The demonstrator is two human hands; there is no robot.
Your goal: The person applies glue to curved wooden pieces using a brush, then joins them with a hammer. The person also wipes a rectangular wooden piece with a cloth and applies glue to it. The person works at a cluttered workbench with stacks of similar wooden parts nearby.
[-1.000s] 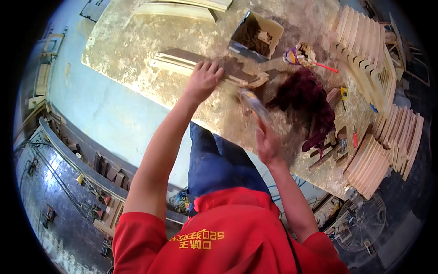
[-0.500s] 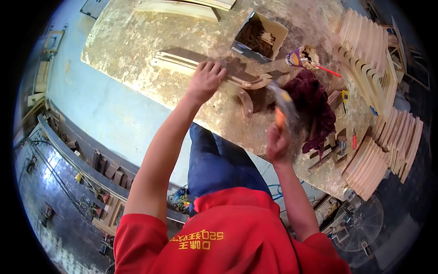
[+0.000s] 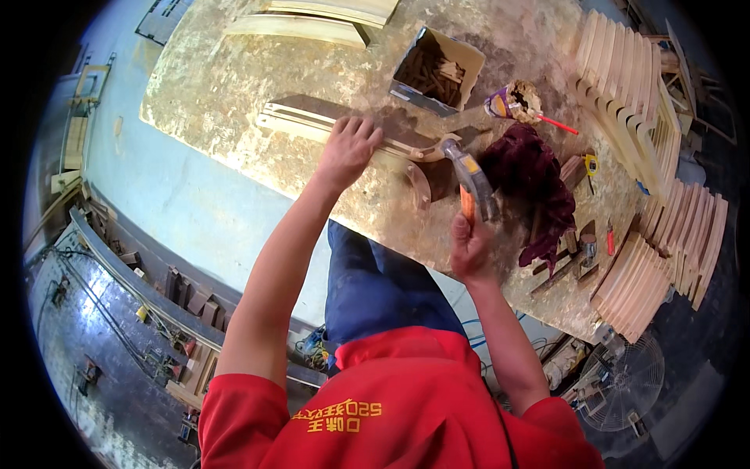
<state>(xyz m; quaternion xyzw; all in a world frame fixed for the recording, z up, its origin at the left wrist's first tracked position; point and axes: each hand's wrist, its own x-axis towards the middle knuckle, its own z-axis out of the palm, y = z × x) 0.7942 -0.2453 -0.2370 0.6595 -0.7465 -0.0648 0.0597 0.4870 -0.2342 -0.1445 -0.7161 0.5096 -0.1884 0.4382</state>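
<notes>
My left hand (image 3: 351, 150) is closed over a long, pale wooden piece (image 3: 301, 123) that lies on the worktable. Fingers and palm hide the middle of that piece, whose right end curves. In my right hand (image 3: 473, 246) is a claw hammer (image 3: 473, 177) with an orange handle. The hammer's striking face is at the curved right end of the wood; whether it touches cannot be made out. Below that end, a short curved wooden part (image 3: 419, 184) sticks out toward me.
A cardboard box (image 3: 406, 97) of small wood pieces stands beyond the work. Near it are a tub (image 3: 500, 103) with a red-handled tool and a dark red cloth (image 3: 525, 168). Stacked curved wooden parts (image 3: 617, 70) line the right side; long boards (image 3: 301, 28) lie at the far edge.
The hammer has come left onto the curved end of the wood and is less blurred. My right hand has shifted slightly left and nearer me. My left hand still grips the wood.
</notes>
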